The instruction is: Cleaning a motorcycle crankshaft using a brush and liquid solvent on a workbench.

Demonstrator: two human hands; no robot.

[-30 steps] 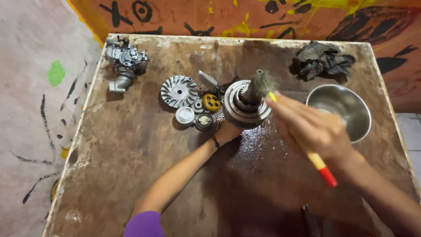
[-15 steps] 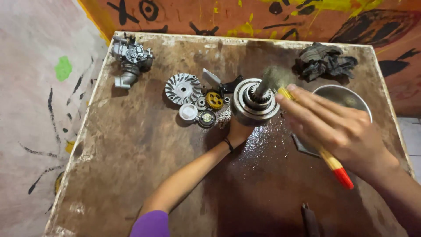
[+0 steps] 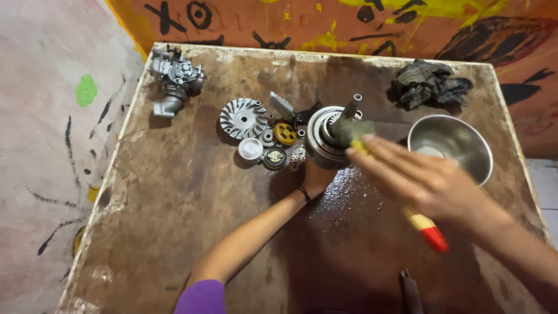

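Note:
A round metal clutch drum with a shaft (image 3: 326, 135) stands tilted near the middle of the brown table (image 3: 174, 197). My left hand (image 3: 317, 175) holds it from below, mostly hidden under the part. My right hand (image 3: 424, 181) grips a paintbrush with a yellow and red handle (image 3: 429, 229); its dirty bristles (image 3: 353, 129) press against the drum's shaft. A wet patch darkens the table just under the drum.
Left of the drum lie a finned metal disc (image 3: 243, 118), a yellow gear (image 3: 285, 133), a white cap (image 3: 250, 149) and small round parts. A carburetor (image 3: 174, 77) sits at the far left corner, a steel bowl (image 3: 450, 145) and dark rag (image 3: 430, 83) on the right. A dark tool handle (image 3: 410, 291) lies near the front edge.
My right hand has swung the brush over the drum, moving the bristles down onto the shaft. My left hand stays under the part.

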